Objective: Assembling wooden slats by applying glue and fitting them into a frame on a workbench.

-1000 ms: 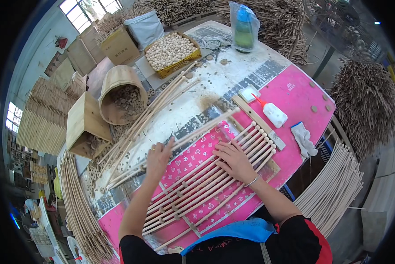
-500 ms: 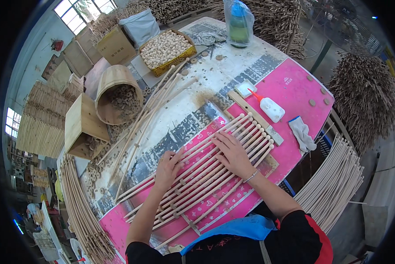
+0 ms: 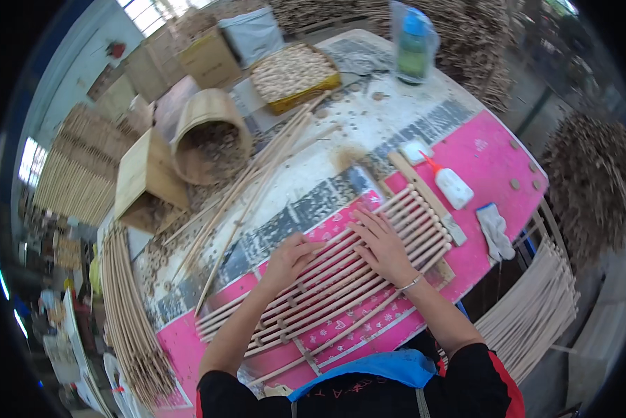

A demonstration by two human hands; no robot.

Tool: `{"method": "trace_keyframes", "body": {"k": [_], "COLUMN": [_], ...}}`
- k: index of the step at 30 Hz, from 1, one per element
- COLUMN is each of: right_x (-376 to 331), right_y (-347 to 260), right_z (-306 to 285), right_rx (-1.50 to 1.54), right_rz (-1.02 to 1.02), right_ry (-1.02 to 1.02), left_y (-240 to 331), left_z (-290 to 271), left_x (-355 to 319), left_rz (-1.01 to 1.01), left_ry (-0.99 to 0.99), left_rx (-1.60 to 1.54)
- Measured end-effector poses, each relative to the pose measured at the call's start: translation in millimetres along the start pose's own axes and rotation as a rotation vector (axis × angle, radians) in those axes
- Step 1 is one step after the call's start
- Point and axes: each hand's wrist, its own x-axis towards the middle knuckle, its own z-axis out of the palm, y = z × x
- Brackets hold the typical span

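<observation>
Several pale wooden sticks (image 3: 327, 301) with round ball ends lie side by side, slanting across a pink patterned board. Their ball ends form a row along a wooden bar (image 3: 430, 200). My left hand (image 3: 285, 263) is at the far edge of the row, its fingers closed on the farthest wooden stick. Stretched across the sticks nearer the ball ends, my right hand (image 3: 382, 245) lies with fingers apart. Small wooden pieces (image 3: 290, 302) sit on the sticks below my left hand. One separate stick (image 3: 354, 327) lies nearer to me.
A white glue bottle (image 3: 453, 188) with red tip and a glove (image 3: 494, 231) lie on the right. Long sticks (image 3: 240, 202), a round wooden tub (image 3: 212, 136), a wooden box (image 3: 149, 182) and a yellow crate of balls (image 3: 292, 75) stand beyond. Stick bundles (image 3: 128, 313) flank the table.
The far sticks have come closer to the others, and the ball ends stand in a straighter row. My hands stay over the sticks. The whole view has shifted slightly.
</observation>
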Motion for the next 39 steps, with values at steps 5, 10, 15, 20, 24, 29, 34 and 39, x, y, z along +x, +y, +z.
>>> {"method": "trace_keyframes", "body": {"k": [5, 10, 15, 20, 24, 29, 34, 39], "right_x": [-4, 2, 0, -1, -1, -3, -5, -5], "right_y": [6, -3, 0, 0, 0, 1, 6, 8], "right_z": [5, 7, 1, 0, 4, 5, 5, 8], "right_rx": [-0.101, -0.072, -0.073, -0.111, -0.094, -0.079, -0.08, -0.057], "right_rz": [0.01, -0.005, 0.029, 0.021, -0.003, -0.002, 0.004, -0.011], "right_ry": [-0.104, -0.122, -0.139, -0.131, -0.128, -0.116, -0.106, -0.082], "left_y": [-38, -129, -160, -171, -171, -145, -81, -61], "left_z": [-31, -69, -89, -92, -96, -100, -111, -91], "left_x": [30, 34, 64, 73, 64, 43, 10, -47], "left_rz": [-0.068, -0.34, -0.407, -0.379, -0.361, -0.286, -0.212, -0.129], "left_ry": [0.387, 0.482, 0.42, 0.4, 0.378, 0.517, 0.505, 0.361], "left_rx": [0.466, 0.763, 0.824, 0.977, 1.001, 0.86, 0.716, 0.778]}}
